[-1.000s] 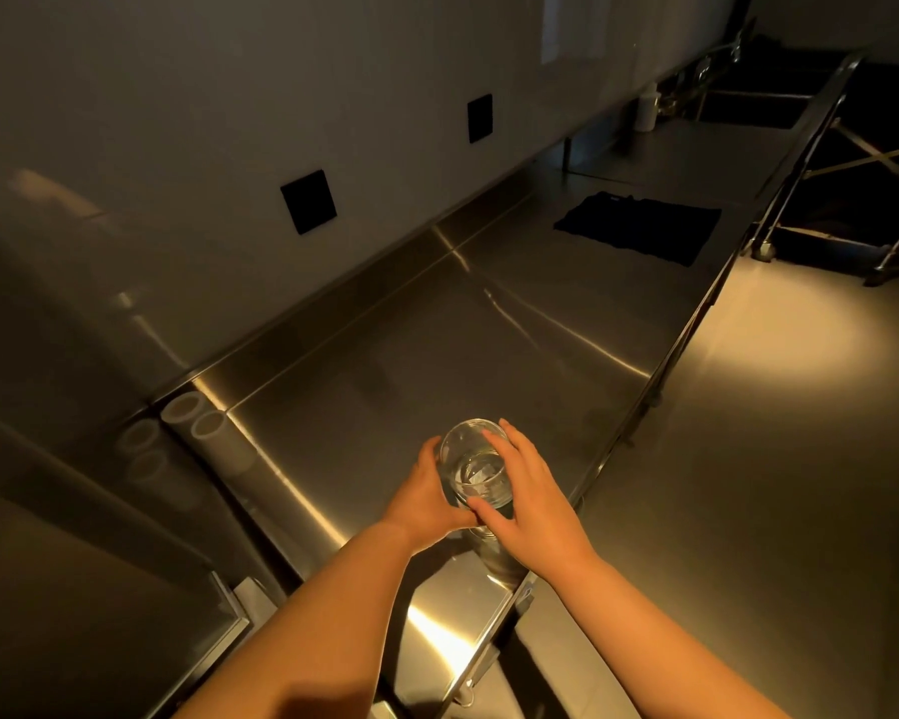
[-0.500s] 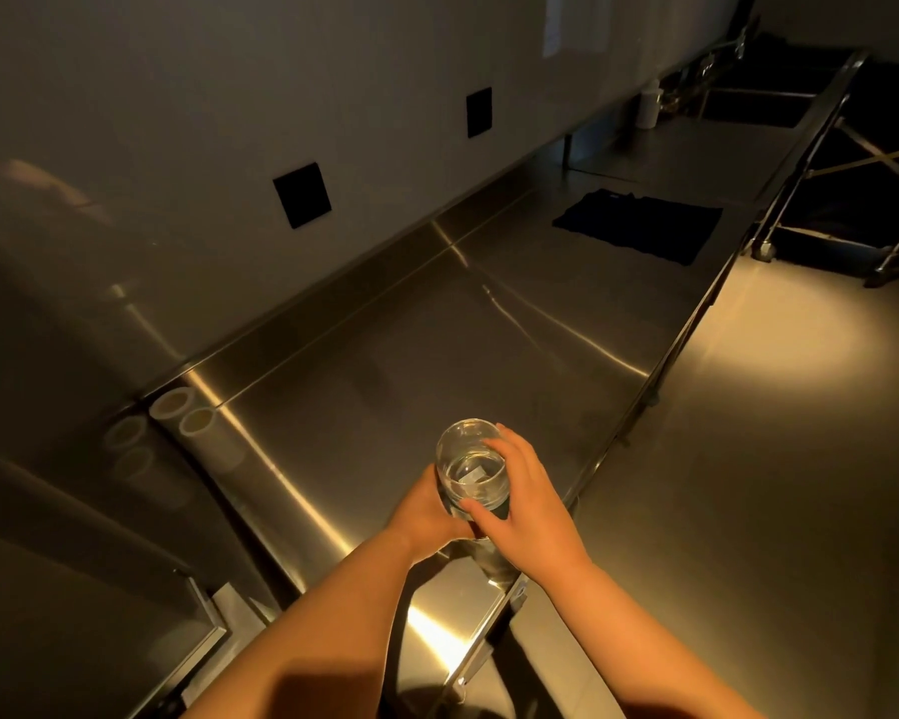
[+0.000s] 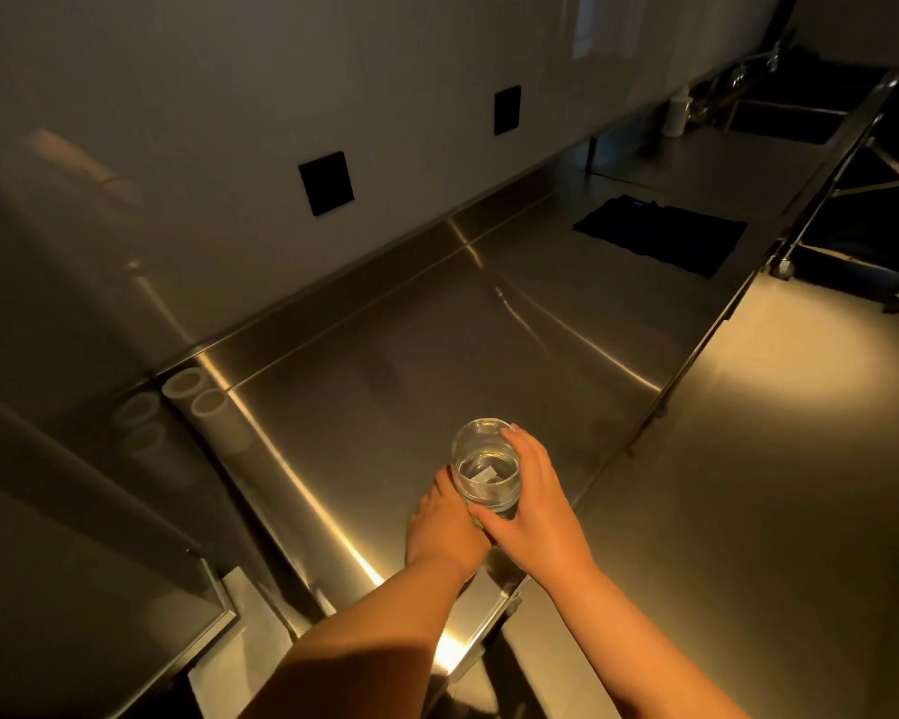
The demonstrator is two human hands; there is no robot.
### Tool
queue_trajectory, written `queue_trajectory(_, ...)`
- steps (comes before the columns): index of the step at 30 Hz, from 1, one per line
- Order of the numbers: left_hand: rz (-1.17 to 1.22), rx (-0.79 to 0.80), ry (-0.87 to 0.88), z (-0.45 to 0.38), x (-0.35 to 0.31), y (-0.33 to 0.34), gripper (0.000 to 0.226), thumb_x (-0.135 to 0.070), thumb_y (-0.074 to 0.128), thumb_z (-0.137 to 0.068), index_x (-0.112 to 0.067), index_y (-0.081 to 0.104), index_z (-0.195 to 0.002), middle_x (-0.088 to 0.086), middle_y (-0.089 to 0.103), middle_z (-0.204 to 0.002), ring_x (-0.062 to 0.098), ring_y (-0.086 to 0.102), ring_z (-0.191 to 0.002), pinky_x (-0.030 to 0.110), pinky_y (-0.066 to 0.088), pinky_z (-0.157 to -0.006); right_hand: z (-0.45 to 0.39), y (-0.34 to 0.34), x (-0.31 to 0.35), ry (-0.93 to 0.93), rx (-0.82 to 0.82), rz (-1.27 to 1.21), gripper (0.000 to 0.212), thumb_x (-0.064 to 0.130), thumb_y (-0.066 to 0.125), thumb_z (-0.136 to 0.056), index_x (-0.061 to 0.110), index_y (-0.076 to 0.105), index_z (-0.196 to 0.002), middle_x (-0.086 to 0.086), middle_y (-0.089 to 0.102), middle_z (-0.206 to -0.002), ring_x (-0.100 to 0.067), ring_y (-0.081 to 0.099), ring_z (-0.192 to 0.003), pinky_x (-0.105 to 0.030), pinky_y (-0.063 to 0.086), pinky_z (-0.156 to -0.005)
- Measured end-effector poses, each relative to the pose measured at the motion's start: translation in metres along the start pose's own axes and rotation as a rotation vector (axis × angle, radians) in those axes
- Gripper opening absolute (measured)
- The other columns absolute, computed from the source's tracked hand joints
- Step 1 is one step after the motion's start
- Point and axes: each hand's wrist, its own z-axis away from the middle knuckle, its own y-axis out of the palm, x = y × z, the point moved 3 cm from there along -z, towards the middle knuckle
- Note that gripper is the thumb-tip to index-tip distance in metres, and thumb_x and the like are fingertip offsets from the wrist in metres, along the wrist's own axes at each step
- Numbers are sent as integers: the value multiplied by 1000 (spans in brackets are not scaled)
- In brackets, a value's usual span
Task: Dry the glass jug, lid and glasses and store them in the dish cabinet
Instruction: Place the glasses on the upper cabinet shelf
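We hold one glass upright over the near edge of the steel counter, mouth toward the camera. Our right hand grasps it, thumb across the near wall and fingers curled round the far side. Our left hand sits beside and beneath the glass; its fingers are hidden behind it, so we cannot tell whether they grip or only support.

Compared with the frames half a second and one second earlier, the left thumb has dropped from the glass wall to a position lower at the base, and the right hand has wrapped further round the body. The glass itself has barely shifted. We judge this to be a regrip or a turn of the glass in hand, consistent with inspection before storage.

Further along the counter, two pale tubes lie at the back corner. Well beyond, a dark cloth lies flat; no cloth is in either hand. The sink lies farthest.
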Motion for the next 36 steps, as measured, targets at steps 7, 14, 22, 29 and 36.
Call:
queue_trajectory(7,152,-90,-72,1,-2,13,81,-33,68,-79,-21,21,-143,3,42,-141,22,44,-127,37,39,-104,0,-1,-6,6,4,-47,86,39,75,-75,30,24,-144,10,26,-149,-1,30,-134,-7,29,-102)
queue_trajectory(14,250,-184,-156,-2,-6,25,60,-29,62,-86,-19,33,-137,4,50,-134,22,51,-120,40,45,-98,-1,-6,-4,-33,39,-12,81,40,71,-80,35,20,-142,12,25,-148,1,30,-132,-8,28,-104)
queue_trajectory(22,459,-362,-167,5,-14,50,81,-21,72,-79,-22,21,-143,5,40,-141,22,44,-126,39,43,-101,-3,-10,-6,-64,64,15,79,34,70,-81,42,17,-139,14,23,-148,3,30,-132,-9,30,-102)
queue_trajectory(29,496,-443,-226,8,-21,64,87,-22,73,-79,-19,17,-145,8,34,-145,22,40,-131,32,38,-105,-3,-9,-8,-68,65,48,77,35,71,-81,31,24,-142,9,23,-150,-3,31,-134,-19,34,-105)
queue_trajectory(36,490,-384,-214,9,-21,50,90,-23,75,-76,-16,18,-145,10,36,-144,25,42,-129,40,41,-104,0,-6,-6,-60,32,40,85,34,73,-80,29,20,-145,5,25,-151,-7,30,-137,-26,34,-109)
